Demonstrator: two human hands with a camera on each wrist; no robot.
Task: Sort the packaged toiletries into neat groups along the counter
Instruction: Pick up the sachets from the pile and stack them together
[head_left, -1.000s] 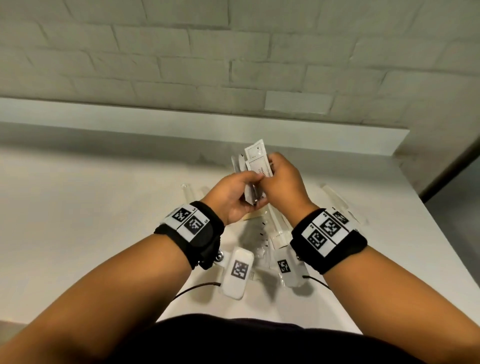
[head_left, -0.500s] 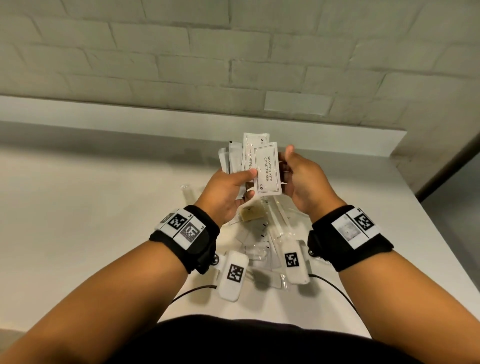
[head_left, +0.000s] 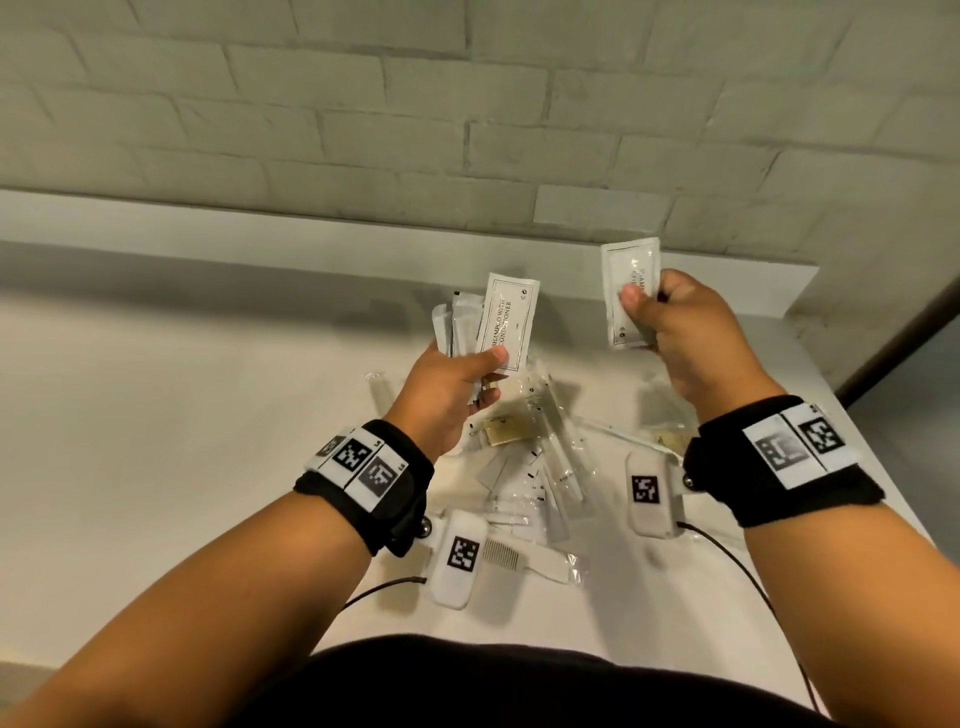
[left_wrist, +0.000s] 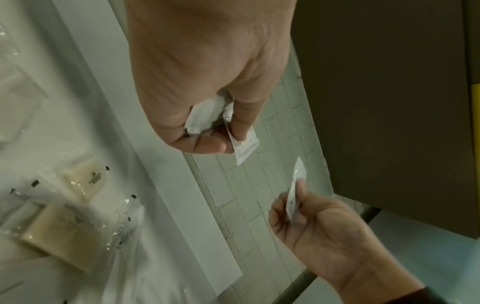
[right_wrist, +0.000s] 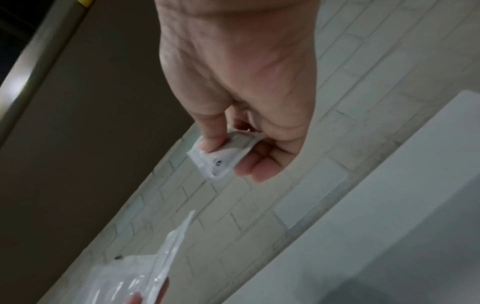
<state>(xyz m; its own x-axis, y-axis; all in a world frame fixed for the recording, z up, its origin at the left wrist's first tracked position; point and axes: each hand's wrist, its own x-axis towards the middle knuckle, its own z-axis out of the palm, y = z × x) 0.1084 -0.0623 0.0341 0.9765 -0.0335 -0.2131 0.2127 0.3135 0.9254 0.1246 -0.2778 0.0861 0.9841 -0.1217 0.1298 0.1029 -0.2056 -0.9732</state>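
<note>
A fan of white sachets (head_left: 485, 325) is standing upright at frame centre, its front one reading "shampoo with conditioner". A single matching sachet (head_left: 631, 291) is standing apart, upper right. Clear-wrapped soaps (head_left: 506, 431), a comb (head_left: 524, 558) and long packets (head_left: 563, 457) are lying jumbled below on the white counter (head_left: 182, 415).

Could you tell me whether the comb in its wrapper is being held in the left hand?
No, the comb lies on the counter, while the left hand holds sachets.

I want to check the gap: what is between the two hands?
In the head view, nothing is held between the left hand and right hand; below the gap lie wrapped items on the counter.
</note>
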